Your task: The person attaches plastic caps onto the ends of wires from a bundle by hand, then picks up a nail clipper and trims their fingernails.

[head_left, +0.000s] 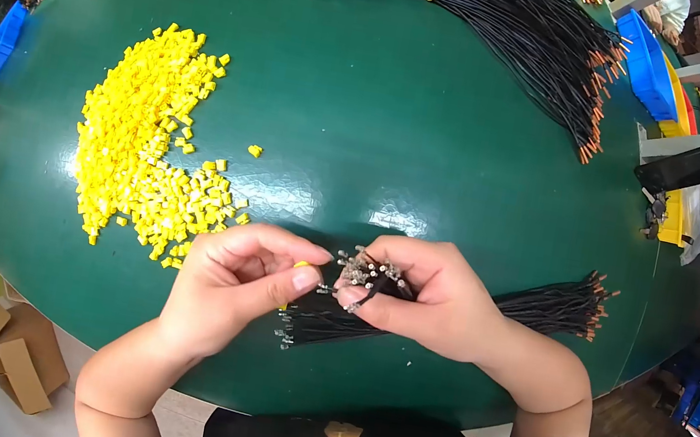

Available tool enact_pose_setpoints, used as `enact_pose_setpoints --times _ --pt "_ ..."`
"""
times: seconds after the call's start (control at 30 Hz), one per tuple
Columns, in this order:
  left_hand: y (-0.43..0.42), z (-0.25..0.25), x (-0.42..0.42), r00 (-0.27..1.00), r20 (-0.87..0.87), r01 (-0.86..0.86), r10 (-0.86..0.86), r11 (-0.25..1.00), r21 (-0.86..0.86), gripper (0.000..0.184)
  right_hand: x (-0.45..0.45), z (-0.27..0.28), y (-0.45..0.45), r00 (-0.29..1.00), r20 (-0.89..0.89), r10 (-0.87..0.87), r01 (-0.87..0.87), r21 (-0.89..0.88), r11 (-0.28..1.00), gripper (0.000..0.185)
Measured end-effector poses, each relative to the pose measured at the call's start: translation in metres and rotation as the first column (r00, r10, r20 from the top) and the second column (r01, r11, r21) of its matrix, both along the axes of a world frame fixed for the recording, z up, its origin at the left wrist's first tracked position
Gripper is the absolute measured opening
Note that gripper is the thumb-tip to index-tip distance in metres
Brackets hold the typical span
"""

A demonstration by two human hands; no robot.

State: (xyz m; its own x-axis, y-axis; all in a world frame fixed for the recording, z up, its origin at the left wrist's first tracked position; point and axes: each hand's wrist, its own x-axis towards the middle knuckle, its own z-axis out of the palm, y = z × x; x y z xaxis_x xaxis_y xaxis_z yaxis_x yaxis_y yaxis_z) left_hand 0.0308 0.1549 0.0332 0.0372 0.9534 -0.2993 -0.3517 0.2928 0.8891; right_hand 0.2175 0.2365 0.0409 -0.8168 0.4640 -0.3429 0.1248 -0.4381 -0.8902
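My left hand (232,287) pinches a small yellow plastic connector housing (301,264) between thumb and fingertips. My right hand (438,298) is closed round a bunch of black wires (373,276), whose silver crimped terminals poke out towards the left fingertips. A terminal lies close to the left thumb; whether it touches the housing I cannot tell. Below both hands, more black wires (318,326) rest on the table, terminals to the left. A large heap of yellow housings (138,128) spreads out to the left of my hands.
The green table (434,159) carries a big tied bundle of black wires (494,20) at the back, bare copper ends to the right. Blue and yellow bins (648,69), a black phone (678,169) and keys (653,212) sit along the right edge. A cardboard box (22,353) is below left.
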Motion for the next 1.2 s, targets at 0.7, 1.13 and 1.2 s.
enact_pose_setpoints --times 0.7,1.13,1.2 --pt "-0.001 -0.005 0.006 0.998 -0.025 0.063 -0.061 0.994 0.089 0.018 0.0 -0.004 0.013 0.991 0.125 0.041 -0.028 -0.105 0.994 0.006" --pt "-0.002 0.004 0.009 0.956 -0.286 0.105 -0.059 0.984 0.146 0.018 0.002 0.001 0.01 0.995 0.102 -0.022 0.024 -0.02 1.0 0.002" --pt "-0.003 0.003 0.01 0.932 -0.361 0.116 -0.04 0.975 0.19 0.019 0.002 0.002 0.008 0.994 0.103 -0.033 0.031 0.024 0.999 0.003"
